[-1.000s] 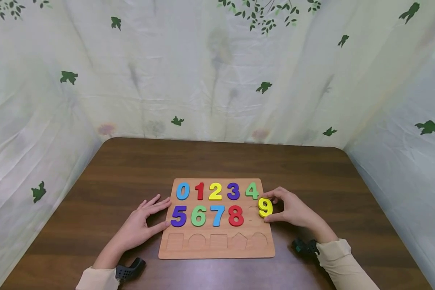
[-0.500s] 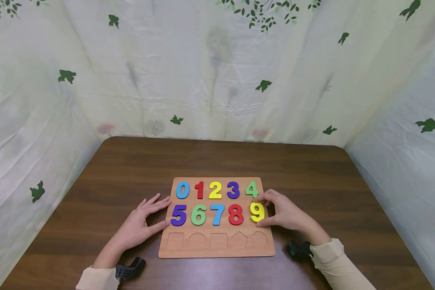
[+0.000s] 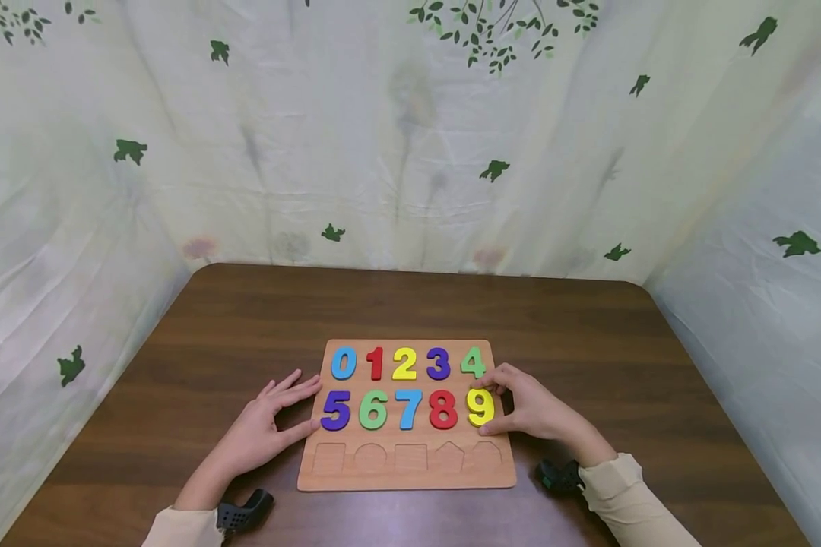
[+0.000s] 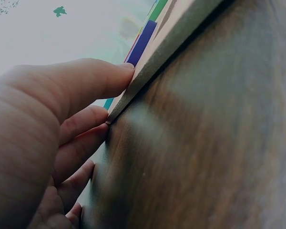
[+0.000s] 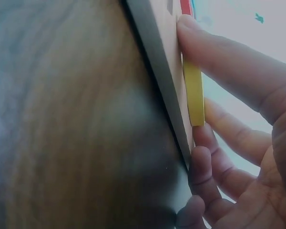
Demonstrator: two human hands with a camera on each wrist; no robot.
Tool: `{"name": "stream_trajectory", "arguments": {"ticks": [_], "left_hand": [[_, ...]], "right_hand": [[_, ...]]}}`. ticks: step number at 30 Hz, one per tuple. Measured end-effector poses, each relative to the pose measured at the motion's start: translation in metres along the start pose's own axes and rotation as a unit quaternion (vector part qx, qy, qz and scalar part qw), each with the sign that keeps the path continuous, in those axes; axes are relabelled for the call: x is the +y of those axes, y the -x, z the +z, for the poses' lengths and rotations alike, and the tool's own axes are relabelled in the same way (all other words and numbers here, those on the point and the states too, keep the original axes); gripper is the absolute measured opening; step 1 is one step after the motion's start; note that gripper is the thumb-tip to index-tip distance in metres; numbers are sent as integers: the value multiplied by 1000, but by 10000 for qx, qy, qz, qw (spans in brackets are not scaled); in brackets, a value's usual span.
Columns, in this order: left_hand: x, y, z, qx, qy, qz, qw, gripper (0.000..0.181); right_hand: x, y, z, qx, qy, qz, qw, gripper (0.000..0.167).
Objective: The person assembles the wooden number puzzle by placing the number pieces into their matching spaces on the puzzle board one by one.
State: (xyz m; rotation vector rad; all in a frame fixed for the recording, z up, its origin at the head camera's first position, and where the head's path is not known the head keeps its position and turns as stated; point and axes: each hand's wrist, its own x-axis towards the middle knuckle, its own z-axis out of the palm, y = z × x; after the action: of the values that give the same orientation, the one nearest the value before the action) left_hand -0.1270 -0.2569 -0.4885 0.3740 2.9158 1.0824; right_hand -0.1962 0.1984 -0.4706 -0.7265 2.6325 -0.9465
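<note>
A wooden number board [image 3: 410, 480] lies on the table. My right hand [image 3: 537, 406] pinches the yellow number 9 [image 3: 480, 408] from above and below, at the right end of the second row. In the right wrist view, the thumb is at one end of the yellow number [image 5: 194, 93], whose edge stands above the board's face. Whether it sits in its recess cannot be told. My left hand [image 3: 263, 429] rests with extended fingers and thumb on the board's left edge, beside the purple 5 [image 3: 336, 411]. The left wrist view shows its thumb [image 4: 109, 78] touching that edge.
Colourful numbers stand in two rows on the board, among them the red 8 [image 3: 443, 410] and green 4 [image 3: 473, 363]. Outlined shapes [image 3: 410, 457] run along its front. Brown table [image 3: 410, 304] surrounds the board, and a pale printed curtain [image 3: 383, 137] hangs behind.
My right hand has moved left with the yellow 9, from the board's right edge to the spot beside the 8. My left hand has stayed at the left edge.
</note>
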Motion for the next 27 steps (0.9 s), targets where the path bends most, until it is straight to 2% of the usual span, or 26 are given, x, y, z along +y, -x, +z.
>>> {"name": "stream_trajectory", "arguments": {"ticks": [6,19,27], "left_hand": [[2,0,-1,78,11,81,9999,63],[-2,0,2,120,56,66,9999,64],[0,1,2,181,66,84,9998,62]], "right_hand": [[1,-1,2,-61,-33,-24,10000,62],[3,0,4,-5,-87,-133,9999,64],[2,0,3,12,-163,-83,9998,60]]}}
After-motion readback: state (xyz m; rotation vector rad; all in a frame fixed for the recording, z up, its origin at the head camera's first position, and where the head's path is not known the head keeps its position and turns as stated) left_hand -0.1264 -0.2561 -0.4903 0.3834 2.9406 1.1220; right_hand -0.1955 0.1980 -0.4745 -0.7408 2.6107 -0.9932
